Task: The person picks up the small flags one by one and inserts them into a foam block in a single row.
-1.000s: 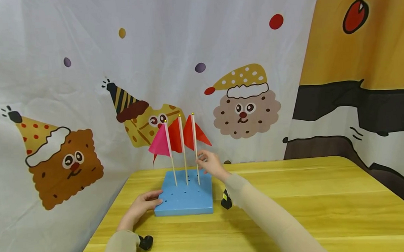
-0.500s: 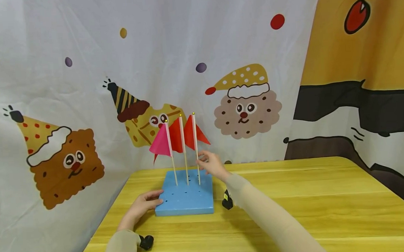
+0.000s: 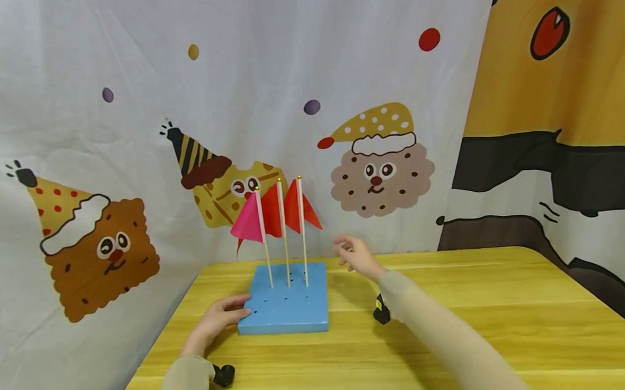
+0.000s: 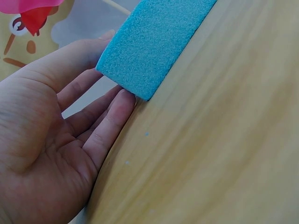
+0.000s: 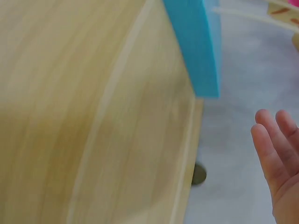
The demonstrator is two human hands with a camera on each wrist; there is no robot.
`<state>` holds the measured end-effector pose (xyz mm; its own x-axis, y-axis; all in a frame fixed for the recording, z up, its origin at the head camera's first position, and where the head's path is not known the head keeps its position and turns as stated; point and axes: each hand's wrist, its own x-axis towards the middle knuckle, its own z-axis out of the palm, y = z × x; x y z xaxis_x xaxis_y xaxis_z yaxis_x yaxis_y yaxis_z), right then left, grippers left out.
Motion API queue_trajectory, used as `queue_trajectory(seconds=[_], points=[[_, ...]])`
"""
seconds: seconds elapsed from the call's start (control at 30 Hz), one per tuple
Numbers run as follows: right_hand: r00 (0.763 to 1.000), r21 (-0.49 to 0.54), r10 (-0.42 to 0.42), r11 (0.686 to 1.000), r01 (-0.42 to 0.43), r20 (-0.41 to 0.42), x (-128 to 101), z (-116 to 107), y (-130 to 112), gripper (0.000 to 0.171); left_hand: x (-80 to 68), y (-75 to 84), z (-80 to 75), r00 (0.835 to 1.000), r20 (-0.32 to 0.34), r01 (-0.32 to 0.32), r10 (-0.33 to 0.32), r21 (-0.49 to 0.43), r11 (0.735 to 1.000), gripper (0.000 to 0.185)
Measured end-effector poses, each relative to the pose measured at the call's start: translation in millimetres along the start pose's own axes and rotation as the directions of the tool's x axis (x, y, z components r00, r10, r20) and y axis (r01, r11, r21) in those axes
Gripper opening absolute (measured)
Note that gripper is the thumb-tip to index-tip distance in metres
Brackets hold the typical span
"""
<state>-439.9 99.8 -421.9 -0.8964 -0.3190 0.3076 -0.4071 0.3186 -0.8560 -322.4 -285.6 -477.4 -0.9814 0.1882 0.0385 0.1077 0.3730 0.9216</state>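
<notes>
A blue foam block (image 3: 284,301) with rows of small holes lies on the yellow table (image 3: 453,305). Three thin sticks stand in its far row, carrying a pink flag (image 3: 247,223) and two red flags (image 3: 291,209). My left hand (image 3: 220,315) rests with straight fingers (image 4: 100,109) against the block's (image 4: 154,42) near left corner. My right hand (image 3: 354,255) hovers open in the air to the right of the block, holding nothing; its fingers (image 5: 275,144) show apart from the block's (image 5: 198,44) edge.
A printed cloth backdrop (image 3: 340,101) with cartoon biscuit faces hangs close behind the table's far edge and wraps round the left side. The tabletop (image 3: 480,327) stretches out to the right of the block.
My right hand has let go of the rightmost flag stick and moved away to the right. The left hand and the block have stayed put.
</notes>
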Motion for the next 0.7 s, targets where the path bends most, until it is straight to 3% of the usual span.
queue_trajectory(seconds=[0.47, 0.7], points=[[0.996, -0.077, 0.040, 0.996, -0.045, -0.074, -20.5, -63.6, 29.6, 0.024, 8.2, -0.8, -1.1, 0.999, 0.037, 0.021, -0.019, -0.040, 0.999, 0.055], [0.992, -0.197, 0.062, 0.977, -0.082, -0.107, -36.2, -91.8, 45.1, 0.025, 7.9, 4.1, -2.0, 0.998, 0.027, 0.064, -0.062, -0.063, 0.996, 0.057]])
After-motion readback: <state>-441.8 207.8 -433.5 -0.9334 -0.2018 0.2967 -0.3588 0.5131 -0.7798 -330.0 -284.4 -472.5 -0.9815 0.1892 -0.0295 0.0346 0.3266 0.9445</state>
